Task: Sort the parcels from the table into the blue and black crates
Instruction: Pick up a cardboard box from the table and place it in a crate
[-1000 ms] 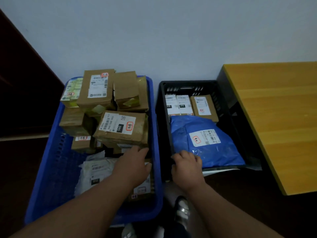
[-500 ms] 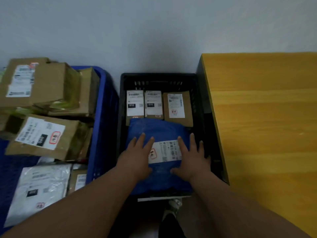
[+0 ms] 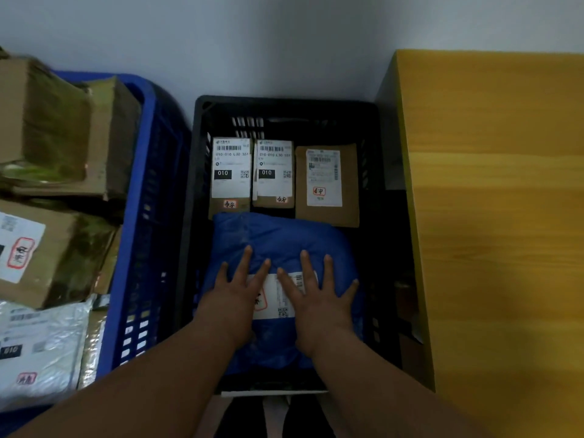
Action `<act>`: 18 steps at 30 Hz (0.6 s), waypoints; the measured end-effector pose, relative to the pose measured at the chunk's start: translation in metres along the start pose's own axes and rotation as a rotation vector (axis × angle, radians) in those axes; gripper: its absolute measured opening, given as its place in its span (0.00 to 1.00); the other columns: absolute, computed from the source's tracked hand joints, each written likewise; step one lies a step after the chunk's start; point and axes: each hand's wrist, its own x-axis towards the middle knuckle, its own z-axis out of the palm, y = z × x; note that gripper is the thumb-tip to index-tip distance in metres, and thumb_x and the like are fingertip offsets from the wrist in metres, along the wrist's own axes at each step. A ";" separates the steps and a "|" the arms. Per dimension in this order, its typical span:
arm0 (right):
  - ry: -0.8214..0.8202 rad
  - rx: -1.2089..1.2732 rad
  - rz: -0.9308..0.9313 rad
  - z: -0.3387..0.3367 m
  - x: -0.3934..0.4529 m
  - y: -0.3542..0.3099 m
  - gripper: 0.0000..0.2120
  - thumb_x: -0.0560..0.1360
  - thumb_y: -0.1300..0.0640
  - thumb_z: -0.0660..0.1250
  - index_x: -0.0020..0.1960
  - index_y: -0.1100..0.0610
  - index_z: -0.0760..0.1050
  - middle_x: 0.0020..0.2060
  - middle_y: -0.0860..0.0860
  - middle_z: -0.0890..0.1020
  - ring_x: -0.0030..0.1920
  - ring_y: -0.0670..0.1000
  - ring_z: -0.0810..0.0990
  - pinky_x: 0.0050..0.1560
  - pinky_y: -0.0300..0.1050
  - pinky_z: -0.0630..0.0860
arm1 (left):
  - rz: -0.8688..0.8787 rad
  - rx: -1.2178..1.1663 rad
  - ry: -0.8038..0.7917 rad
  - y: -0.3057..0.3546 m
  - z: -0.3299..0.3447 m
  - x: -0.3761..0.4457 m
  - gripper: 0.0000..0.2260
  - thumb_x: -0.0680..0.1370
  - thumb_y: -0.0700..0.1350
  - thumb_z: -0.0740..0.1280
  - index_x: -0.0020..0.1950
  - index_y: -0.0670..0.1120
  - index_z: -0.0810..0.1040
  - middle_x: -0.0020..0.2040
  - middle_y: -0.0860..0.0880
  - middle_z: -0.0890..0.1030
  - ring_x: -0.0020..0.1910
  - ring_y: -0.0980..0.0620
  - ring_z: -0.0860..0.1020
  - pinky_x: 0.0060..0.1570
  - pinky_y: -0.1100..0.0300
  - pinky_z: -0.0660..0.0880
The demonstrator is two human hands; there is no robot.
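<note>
A blue plastic mailer (image 3: 278,238) with a white label lies in the near half of the black crate (image 3: 196,159). My left hand (image 3: 237,292) and my right hand (image 3: 319,295) press flat on it side by side, fingers spread and straight. Behind the mailer, three brown cardboard parcels (image 3: 327,184) with white labels stand in a row against the crate's far wall. The blue crate (image 3: 142,191) on the left is heaped with brown boxes (image 3: 57,254) and a silver mailer (image 3: 41,346).
A yellow wooden table (image 3: 499,216) runs along the right side, its top bare in view. A white wall stands behind both crates. My shoes show at the bottom edge between my arms.
The view swung right from the blue crate to the black one. Both hands left the crate rims and now lie flat on the blue mailer, a little further forward than half a second ago.
</note>
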 end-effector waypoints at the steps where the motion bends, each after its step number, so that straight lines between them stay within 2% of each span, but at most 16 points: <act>1: -0.018 -0.004 0.006 0.003 0.003 -0.002 0.63 0.69 0.46 0.76 0.69 0.39 0.19 0.65 0.52 0.14 0.68 0.67 0.20 0.60 0.84 0.38 | 0.000 -0.004 -0.026 -0.001 0.003 0.004 0.65 0.64 0.57 0.79 0.65 0.63 0.19 0.65 0.55 0.16 0.76 0.37 0.39 0.65 0.42 0.71; 7: -0.074 -0.033 0.030 0.015 0.030 -0.013 0.64 0.69 0.49 0.76 0.64 0.40 0.15 0.62 0.53 0.13 0.65 0.66 0.17 0.56 0.85 0.33 | -0.044 0.002 -0.210 -0.004 0.014 0.033 0.65 0.65 0.57 0.79 0.64 0.58 0.17 0.67 0.51 0.17 0.75 0.32 0.36 0.66 0.38 0.68; 10: -0.079 -0.022 0.054 0.022 0.042 -0.015 0.66 0.69 0.50 0.76 0.61 0.39 0.13 0.61 0.53 0.12 0.61 0.65 0.14 0.55 0.84 0.32 | -0.084 -0.008 -0.266 -0.005 0.021 0.052 0.65 0.66 0.53 0.79 0.60 0.57 0.16 0.63 0.51 0.16 0.74 0.30 0.35 0.63 0.36 0.70; 14: -0.085 -0.019 0.062 0.030 0.057 -0.018 0.68 0.69 0.49 0.76 0.55 0.40 0.08 0.61 0.53 0.12 0.60 0.65 0.12 0.53 0.85 0.31 | -0.134 -0.016 -0.327 -0.006 0.032 0.074 0.66 0.65 0.48 0.80 0.58 0.58 0.14 0.61 0.50 0.15 0.73 0.30 0.33 0.58 0.35 0.71; 16: -0.099 -0.019 0.069 0.034 0.062 -0.020 0.69 0.68 0.49 0.77 0.55 0.40 0.08 0.61 0.53 0.11 0.59 0.66 0.12 0.53 0.85 0.30 | -0.132 0.001 -0.344 -0.009 0.038 0.082 0.67 0.65 0.50 0.80 0.57 0.57 0.13 0.62 0.48 0.14 0.72 0.29 0.32 0.61 0.34 0.69; 18: -0.109 -0.007 0.076 0.037 0.066 -0.023 0.70 0.67 0.49 0.78 0.54 0.39 0.07 0.60 0.53 0.11 0.59 0.65 0.11 0.52 0.84 0.29 | -0.114 0.018 -0.347 -0.012 0.047 0.089 0.67 0.65 0.51 0.80 0.63 0.55 0.15 0.63 0.45 0.14 0.71 0.29 0.30 0.68 0.34 0.63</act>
